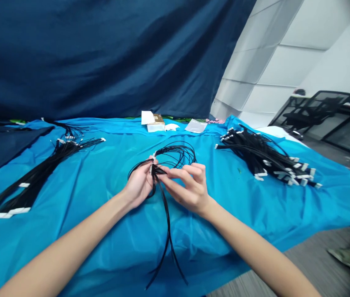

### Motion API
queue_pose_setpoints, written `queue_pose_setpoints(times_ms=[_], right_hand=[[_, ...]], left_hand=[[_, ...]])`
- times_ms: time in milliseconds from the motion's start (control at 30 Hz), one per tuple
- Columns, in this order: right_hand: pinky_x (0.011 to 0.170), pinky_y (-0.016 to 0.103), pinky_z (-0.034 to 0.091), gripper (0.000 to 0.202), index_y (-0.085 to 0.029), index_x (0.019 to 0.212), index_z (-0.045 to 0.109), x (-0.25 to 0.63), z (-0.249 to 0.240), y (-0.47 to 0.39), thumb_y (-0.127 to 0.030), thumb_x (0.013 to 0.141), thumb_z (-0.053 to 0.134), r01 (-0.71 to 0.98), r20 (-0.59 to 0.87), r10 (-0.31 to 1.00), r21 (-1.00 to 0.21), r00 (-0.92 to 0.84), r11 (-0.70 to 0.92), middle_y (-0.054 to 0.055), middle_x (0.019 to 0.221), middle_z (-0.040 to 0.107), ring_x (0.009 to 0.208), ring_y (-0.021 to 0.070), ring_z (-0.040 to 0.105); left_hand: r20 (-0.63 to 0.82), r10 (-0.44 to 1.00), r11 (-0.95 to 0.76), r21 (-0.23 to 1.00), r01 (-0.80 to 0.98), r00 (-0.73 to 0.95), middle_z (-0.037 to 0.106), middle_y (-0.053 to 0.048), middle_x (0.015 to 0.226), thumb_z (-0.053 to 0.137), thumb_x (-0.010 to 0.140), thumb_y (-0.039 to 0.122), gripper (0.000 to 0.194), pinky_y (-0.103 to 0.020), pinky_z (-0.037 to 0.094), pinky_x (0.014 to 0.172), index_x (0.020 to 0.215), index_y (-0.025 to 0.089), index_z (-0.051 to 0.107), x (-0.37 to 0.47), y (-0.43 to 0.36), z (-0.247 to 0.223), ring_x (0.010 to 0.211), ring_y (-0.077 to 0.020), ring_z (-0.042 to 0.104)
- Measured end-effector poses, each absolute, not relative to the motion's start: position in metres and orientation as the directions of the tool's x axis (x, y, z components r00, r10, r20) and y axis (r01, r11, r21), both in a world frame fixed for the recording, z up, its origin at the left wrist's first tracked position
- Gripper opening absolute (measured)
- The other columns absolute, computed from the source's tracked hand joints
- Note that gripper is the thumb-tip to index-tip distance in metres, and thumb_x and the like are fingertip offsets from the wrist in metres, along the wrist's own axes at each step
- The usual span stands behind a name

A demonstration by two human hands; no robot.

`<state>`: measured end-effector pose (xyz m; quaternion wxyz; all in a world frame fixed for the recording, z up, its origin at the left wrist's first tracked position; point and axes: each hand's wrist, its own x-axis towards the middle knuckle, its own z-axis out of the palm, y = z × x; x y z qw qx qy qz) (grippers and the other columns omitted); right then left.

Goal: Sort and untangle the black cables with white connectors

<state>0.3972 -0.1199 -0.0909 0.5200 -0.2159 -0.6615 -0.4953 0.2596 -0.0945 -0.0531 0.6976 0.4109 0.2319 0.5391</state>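
Over the wrinkled, glossy blue cloth (100, 214) near the table's middle, your left hand (139, 185) clasped a looped bundle of thin black wires (175, 154) with white connector ends, palm turned inward, while your right hand (190, 187), fingers curled, pinched the strands where they crossed.

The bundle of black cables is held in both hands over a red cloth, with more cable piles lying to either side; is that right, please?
Not quite: the cloth is bright blue, not red, as the head view shows. The rest holds: the left hand and right hand both hold the bundle of black cables, with a left pile and a right pile lying to either side.
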Motion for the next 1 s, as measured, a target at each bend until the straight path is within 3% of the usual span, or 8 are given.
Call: queue_pose_setpoints(times_ms=[233,1000], right_hand=[[0.072,0.031,0.035,0.016,-0.02,0.087,0.064,0.396,-0.09,-0.12,-0.019,0.071,0.068,0.794,0.906,-0.213,0.423,-0.366,0.436,-0.002,0.086,0.068,0.079,0.0123,0.047],[0.072,0.031,0.032,0.013,-0.019,0.086,0.064,0.396,-0.086,-0.122,-0.017,0.073,0.065,0.761,0.902,-0.192,0.431,-0.388,0.486,-0.001,0.08,0.067,0.078,0.0121,0.049]], left_hand=[[0.133,0.942,0.074,0.813,-0.578,0.308,0.055,0.001,0.058,0.038,0.085,0.009,0.023,-0.014,0.041,0.051,0.069,0.011,0.054,0.264,-0.1,-0.057,0.049,-0.0046,0.051],[0.107,0.948,0.091,0.81,-0.58,0.298,0.055,0.001,0.059,0.041,0.085,0.012,0.019,-0.016,0.042,0.053,0.073,0.013,0.055,0.267,-0.109,-0.058,0.051,-0.0063,0.05]])
